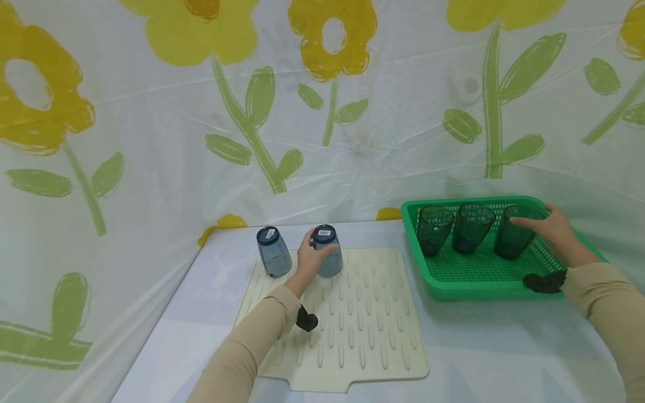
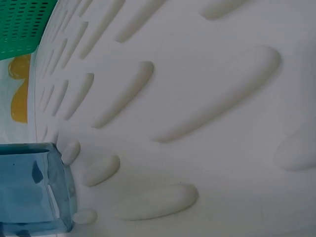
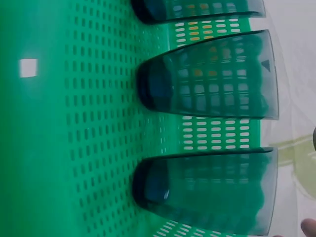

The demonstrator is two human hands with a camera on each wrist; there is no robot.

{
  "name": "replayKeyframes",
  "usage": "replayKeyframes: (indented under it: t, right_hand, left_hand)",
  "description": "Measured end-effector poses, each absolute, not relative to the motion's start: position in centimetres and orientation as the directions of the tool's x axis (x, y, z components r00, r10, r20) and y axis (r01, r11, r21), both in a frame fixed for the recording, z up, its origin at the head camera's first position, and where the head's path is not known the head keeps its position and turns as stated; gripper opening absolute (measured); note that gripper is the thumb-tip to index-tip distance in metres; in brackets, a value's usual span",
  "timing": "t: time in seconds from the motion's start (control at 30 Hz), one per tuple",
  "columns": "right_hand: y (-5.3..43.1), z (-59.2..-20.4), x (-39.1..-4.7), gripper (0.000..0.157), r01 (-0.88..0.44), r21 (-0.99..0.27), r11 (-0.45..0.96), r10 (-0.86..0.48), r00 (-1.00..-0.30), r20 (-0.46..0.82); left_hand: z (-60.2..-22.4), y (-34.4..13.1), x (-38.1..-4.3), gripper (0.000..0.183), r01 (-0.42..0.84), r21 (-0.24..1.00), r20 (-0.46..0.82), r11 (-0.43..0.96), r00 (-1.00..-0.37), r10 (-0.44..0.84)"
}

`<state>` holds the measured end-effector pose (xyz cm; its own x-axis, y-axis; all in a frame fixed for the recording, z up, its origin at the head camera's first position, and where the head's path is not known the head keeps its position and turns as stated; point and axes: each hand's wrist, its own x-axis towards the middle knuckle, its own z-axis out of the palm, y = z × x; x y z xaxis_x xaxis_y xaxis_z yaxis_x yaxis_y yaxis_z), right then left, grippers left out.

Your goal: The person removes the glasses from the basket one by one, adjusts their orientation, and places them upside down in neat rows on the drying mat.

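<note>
On the ribbed cream drying mat (image 1: 363, 313) a blue-tinted drinking glass (image 1: 330, 262) stands upside down, base up with a label on it. My left hand (image 1: 313, 254) holds this glass from the left, thumb across its front. The left wrist view shows the glass (image 2: 29, 192) low at the left, with no fingers visible. To the right, my right hand (image 1: 554, 232) is at the rim of the rightmost upright glass (image 1: 514, 238) in the green basket (image 1: 484, 290). In the right wrist view, fingertips (image 3: 309, 227) show just beyond that glass's rim, apart from it.
Another upside-down glass (image 1: 274, 254) stands left of my left hand, at the mat's back left corner. Two more upright glasses, one at the left (image 1: 433, 229) and one in the middle (image 1: 471, 229), stand in the basket. Behind the table hangs a flowered curtain (image 1: 383, 129).
</note>
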<state>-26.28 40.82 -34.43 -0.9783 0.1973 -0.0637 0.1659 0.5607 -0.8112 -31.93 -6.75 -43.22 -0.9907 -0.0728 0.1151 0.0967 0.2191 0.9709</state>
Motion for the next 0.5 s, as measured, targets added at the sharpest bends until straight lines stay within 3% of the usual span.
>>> replayKeyframes:
  t: [0.5]
  right_hand:
    - [40.97, -34.02, -26.94, 0.101, 0.233, -0.824, 0.516, 0.192, -0.969, -0.154]
  left_hand:
    - [-43.64, -6.56, -31.85, 0.075, 0.11, 0.974, 0.13, 0.199, -0.987, -0.092]
